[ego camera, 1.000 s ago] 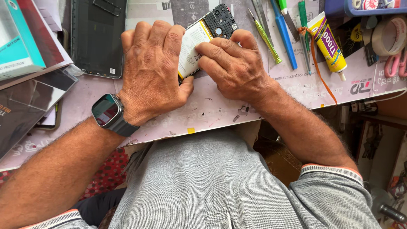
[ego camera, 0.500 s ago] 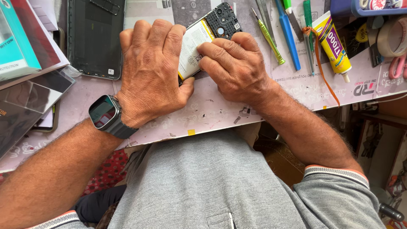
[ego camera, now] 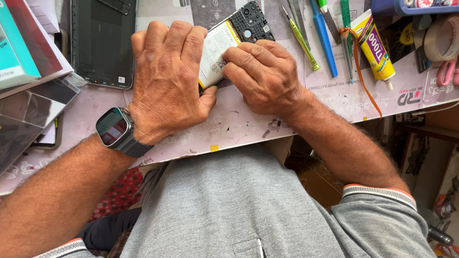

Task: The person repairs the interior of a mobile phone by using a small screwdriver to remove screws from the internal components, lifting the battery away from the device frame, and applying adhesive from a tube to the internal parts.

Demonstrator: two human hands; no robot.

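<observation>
Nearest, smartwatch (ego camera: pixel 113 127) on the left wrist. Left hand (ego camera: pixel 167 81) lies flat, fingers together, palm down over the lower half of the opened phone (ego camera: pixel 234 40), pinning it to the work mat (ego camera: pixel 239 124). Right hand (ego camera: pixel 265 76) sits just right of it, fingers curled, tips pressing the white battery edge; holds no tool. Vs half a sec ago both hands barely shifted, right fingertips maybe crept slightly inward, so the pressing/seating on the battery looks ongoing, not done. Beyond right hand: green screwdriver (ego camera: pixel 301 40), blue pry tool (ego camera: pixel 324 40), yellow glue tube (ego camera: pixel 375 48). Beyond left hand: dark back cover (ego camera: pixel 103 43), lying apart.
</observation>
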